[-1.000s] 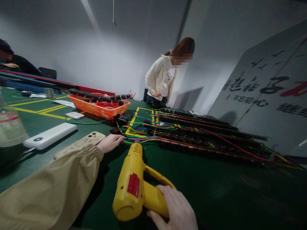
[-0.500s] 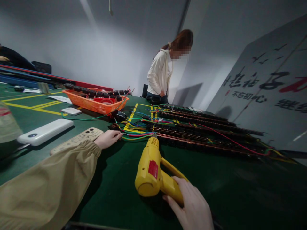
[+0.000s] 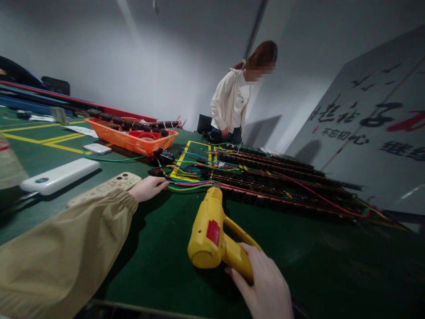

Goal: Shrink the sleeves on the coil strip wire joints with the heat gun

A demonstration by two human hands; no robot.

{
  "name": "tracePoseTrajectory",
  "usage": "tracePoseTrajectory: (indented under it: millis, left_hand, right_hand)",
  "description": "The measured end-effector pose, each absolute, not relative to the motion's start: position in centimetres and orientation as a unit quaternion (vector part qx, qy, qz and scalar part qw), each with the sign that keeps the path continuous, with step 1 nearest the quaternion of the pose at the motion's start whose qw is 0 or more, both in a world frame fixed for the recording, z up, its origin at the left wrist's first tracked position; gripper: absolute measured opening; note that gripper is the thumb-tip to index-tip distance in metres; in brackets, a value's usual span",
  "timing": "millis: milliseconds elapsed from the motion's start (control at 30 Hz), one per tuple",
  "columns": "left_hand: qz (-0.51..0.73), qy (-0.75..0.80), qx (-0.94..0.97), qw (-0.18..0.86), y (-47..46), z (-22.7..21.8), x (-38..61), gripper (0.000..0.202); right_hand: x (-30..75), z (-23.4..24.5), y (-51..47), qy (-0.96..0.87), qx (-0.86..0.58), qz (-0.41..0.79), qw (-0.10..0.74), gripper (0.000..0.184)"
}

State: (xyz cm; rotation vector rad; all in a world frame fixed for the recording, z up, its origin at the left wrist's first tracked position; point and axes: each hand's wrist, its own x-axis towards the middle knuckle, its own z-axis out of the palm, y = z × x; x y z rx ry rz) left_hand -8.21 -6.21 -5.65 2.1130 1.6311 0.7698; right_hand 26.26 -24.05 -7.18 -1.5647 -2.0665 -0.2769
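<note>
My right hand (image 3: 264, 285) grips the handle of a yellow heat gun (image 3: 209, 232), its nozzle aimed at the near end of long dark strips with coloured wires (image 3: 265, 181) on the green table (image 3: 159, 266). My left hand (image 3: 148, 187), in a tan sleeve, lies on the table with its fingers closed at the bundle of wire ends (image 3: 186, 181); what they pinch is hidden.
A phone in a patterned case (image 3: 106, 188) and a white power bank (image 3: 56, 176) lie left of my arm. Behind them stand an orange basket (image 3: 129, 141) of black parts and a small white device (image 3: 97, 148). A person in a white jacket (image 3: 232, 104) stands at the far edge.
The heat gun has swung right and forward, its nozzle now at the near strip's end. My left hand has stayed at the wire ends. The person beyond has shifted slightly right.
</note>
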Motion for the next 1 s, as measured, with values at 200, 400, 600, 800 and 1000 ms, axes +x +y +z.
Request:
tracePoseTrajectory:
  millis: [200, 400, 600, 800, 1000]
  left_hand:
    - [0.263, 0.571, 0.761, 0.156, -6.0, -5.9, -8.4, 0.043]
    - [0.256, 0.572, 0.764, 0.151, -5.8, -6.2, -8.4, 0.047]
    - [0.284, 0.572, 0.750, 0.172, -5.4, -6.6, -8.5, 0.052]
    - [0.298, 0.575, 0.741, 0.178, -5.3, -6.8, -8.7, 0.054]
    - [0.301, 0.579, 0.741, 0.160, -5.1, -6.9, -8.6, 0.055]
  right_hand:
    - [26.5, -7.3, -24.4, -0.775, -0.577, -0.097, 0.238, 0.035]
    - [25.9, -7.6, -24.5, -0.783, -0.568, -0.099, 0.234, 0.036]
    - [24.4, -7.9, -24.7, -0.799, -0.543, -0.088, 0.244, 0.042]
    - [22.5, -8.0, -25.0, -0.809, -0.519, -0.074, 0.265, 0.046]
    - [20.7, -7.8, -25.0, -0.832, -0.467, -0.071, 0.291, 0.044]
